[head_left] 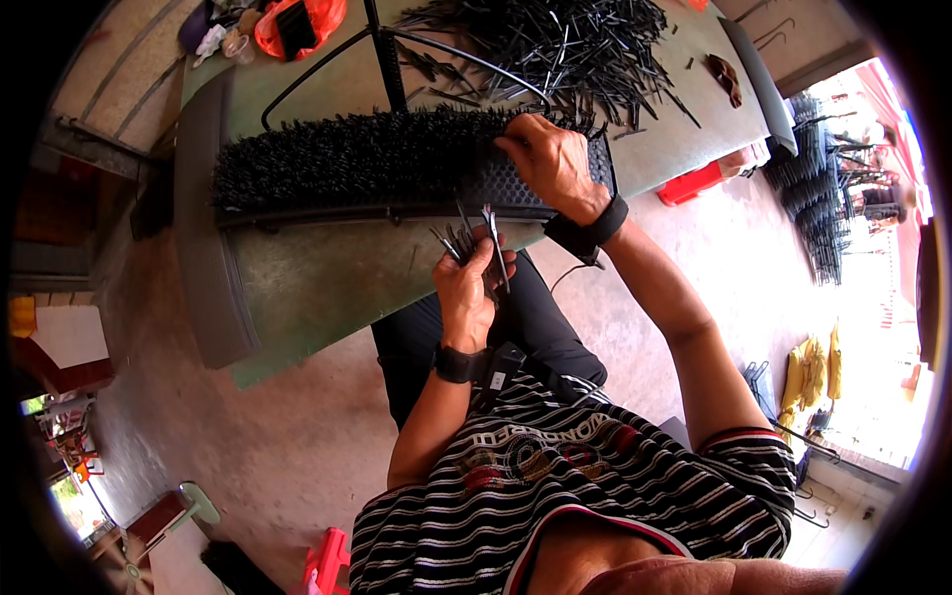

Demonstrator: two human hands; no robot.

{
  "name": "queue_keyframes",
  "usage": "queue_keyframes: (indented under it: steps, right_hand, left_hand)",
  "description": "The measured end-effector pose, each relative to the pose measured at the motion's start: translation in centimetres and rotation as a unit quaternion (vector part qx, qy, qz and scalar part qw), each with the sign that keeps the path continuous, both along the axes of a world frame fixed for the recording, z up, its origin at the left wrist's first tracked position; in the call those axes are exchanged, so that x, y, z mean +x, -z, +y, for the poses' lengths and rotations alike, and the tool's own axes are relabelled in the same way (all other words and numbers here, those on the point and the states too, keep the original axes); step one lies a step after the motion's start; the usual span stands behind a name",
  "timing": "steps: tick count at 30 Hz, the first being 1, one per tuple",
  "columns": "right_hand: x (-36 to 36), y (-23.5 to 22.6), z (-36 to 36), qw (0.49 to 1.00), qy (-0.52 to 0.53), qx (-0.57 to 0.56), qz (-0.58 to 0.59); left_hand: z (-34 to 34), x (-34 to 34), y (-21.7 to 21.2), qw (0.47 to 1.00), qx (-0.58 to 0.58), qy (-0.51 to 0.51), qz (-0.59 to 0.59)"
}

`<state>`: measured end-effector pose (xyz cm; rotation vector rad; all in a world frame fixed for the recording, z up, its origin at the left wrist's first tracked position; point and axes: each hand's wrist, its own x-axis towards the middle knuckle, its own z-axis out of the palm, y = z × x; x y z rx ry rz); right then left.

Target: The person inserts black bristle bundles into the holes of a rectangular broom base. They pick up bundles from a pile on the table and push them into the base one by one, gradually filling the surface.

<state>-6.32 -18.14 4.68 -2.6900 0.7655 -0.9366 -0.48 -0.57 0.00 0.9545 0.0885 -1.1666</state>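
Observation:
A long black panel set in a wire frame lies across the table in front of me. Dense black tufts (pixel 337 164) cover its left and middle. Toward the right end, bare honeycomb mesh (pixel 516 186) shows. My right hand (pixel 551 164) is over the edge of the tufts, fingers pinched together; whatever is between the fingertips is hidden. Below the panel's front edge, my left hand (pixel 470 288) is closed around a bunch of thin dark strips (pixel 458 241), their ends sticking up. A lighter, silvery piece (pixel 491 220) also stands up among them.
A big heap of loose black strips (pixel 565 50) lies behind the panel on the green table (pixel 317 317). A black metal post (pixel 387 64) rises behind the panel. A red plastic bag (pixel 322 25) is at the back left, a brown item (pixel 725 79) at the back right.

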Motion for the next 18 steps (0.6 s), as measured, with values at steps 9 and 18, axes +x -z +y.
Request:
queue_keyframes:
  steps: [9,18]
  right_hand:
    - [-0.8,-0.9,1.7,0.997,0.060,0.018,-0.044]
    - [-2.7,0.5,4.9,0.876,-0.016,0.482,0.012]
  left_hand:
    - [-0.2,0.0,0.1,1.000,-0.002,0.002,0.001]
    - [-0.6,-0.7,-0.3,0.999,-0.014,-0.003,-0.038]
